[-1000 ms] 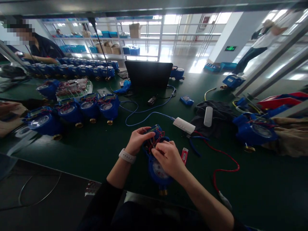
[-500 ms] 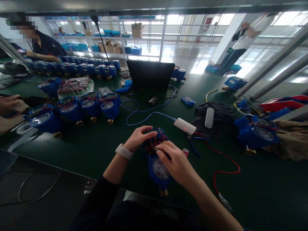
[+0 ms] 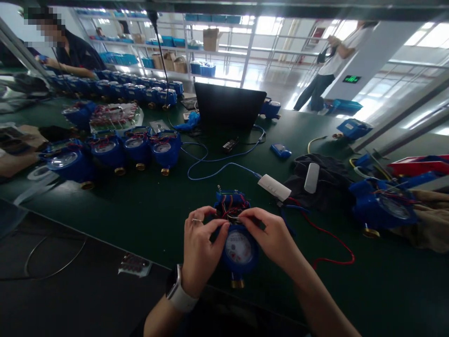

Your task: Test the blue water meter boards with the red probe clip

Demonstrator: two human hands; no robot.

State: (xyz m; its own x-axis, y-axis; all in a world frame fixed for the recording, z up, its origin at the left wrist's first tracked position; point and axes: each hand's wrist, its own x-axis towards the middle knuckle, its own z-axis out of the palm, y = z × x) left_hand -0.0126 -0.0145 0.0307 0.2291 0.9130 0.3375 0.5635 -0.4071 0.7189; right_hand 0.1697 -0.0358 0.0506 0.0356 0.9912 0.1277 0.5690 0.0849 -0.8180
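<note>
A blue water meter (image 3: 239, 247) with a round dial and a brass end lies in front of me on the green table. Its upper housing is open, and red, black and orange wires (image 3: 229, 202) show inside. My left hand (image 3: 202, 243), wearing a ring and a white-banded watch, pinches at the wires from the left, just above the dial. From the right, the thumb and forefinger of my right hand (image 3: 268, 231) close on a thin pale wire (image 3: 233, 216) in the same opening. The fingertips partly hide what each hand grips.
Several blue meters (image 3: 164, 149) stand left, one (image 3: 382, 203) far right. A laptop (image 3: 229, 105) is at the back. A white box (image 3: 274, 187) joins blue and red cables, beside a dark cloth (image 3: 324, 175). Two other people are beyond the table.
My left hand has come down from the top of the housing to beside the dial. My right hand has drawn right, uncovering the dial. The view has shifted slightly left.
</note>
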